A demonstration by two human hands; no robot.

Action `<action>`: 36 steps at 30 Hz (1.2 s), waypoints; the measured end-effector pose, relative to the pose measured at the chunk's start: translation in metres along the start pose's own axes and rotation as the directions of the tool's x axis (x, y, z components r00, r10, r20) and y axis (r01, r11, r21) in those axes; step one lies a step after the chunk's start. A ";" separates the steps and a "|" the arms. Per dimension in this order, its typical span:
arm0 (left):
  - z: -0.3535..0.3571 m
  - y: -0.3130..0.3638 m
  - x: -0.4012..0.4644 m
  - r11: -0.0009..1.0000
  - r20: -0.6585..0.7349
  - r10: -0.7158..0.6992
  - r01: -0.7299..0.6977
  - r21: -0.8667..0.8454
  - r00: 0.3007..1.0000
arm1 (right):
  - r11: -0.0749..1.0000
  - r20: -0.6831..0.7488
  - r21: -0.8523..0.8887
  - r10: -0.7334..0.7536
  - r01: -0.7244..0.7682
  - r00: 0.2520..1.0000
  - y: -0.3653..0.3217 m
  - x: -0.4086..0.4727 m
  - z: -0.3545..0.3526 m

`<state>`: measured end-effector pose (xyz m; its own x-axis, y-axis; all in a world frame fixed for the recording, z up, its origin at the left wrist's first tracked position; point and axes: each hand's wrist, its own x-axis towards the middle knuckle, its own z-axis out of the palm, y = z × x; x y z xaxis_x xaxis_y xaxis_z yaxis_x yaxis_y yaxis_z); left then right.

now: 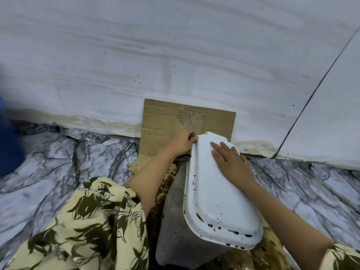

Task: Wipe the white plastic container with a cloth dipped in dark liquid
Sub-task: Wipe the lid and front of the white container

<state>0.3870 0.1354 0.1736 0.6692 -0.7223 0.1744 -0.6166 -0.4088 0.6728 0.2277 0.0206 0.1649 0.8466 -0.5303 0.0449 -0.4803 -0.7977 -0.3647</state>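
White plastic fills the middle of our view: the container lies on its side, its base turned up toward us, running from about six o'clock up toward twelve. We judge it was tipped this way so the side wall and base can be reached for wiping.

Our right hand rests flat on the base at the far end, fingers straight and slightly spread, pressing down, most likely to keep the container from sliding.

At ten o'clock from it, our left hand is at the far rim, fingers curled around something dark. It may be the cloth, a grey fold of which shows just below the wrist, though we cannot tell for sure.

Dark drops bead along the near edge at six o'clock. Stained cardboard lies beneath, presumably to shield the marbled floor.
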 end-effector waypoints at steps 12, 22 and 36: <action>-0.018 0.028 -0.179 0.936 0.140 0.329 -0.343 0.083 0.934 | 0.998 -0.025 0.056 0.005 -0.003 1.000 0.013 -0.003 0.000; 0.006 0.030 -0.074 0.986 0.006 0.155 -0.155 0.052 0.988 | 0.994 0.012 0.106 0.023 -0.024 1.000 0.027 -0.003 -0.003; 0.019 0.041 -0.187 0.931 -0.060 0.046 -0.064 -0.360 0.997 | 0.992 0.000 0.126 0.009 -0.009 1.000 0.047 0.000 -0.001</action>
<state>0.2286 0.2428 0.1545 0.6639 -0.7057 0.2475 -0.4676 -0.1333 0.8738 0.2045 -0.0170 0.1491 0.8422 -0.5376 0.0415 -0.4553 -0.7503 -0.4793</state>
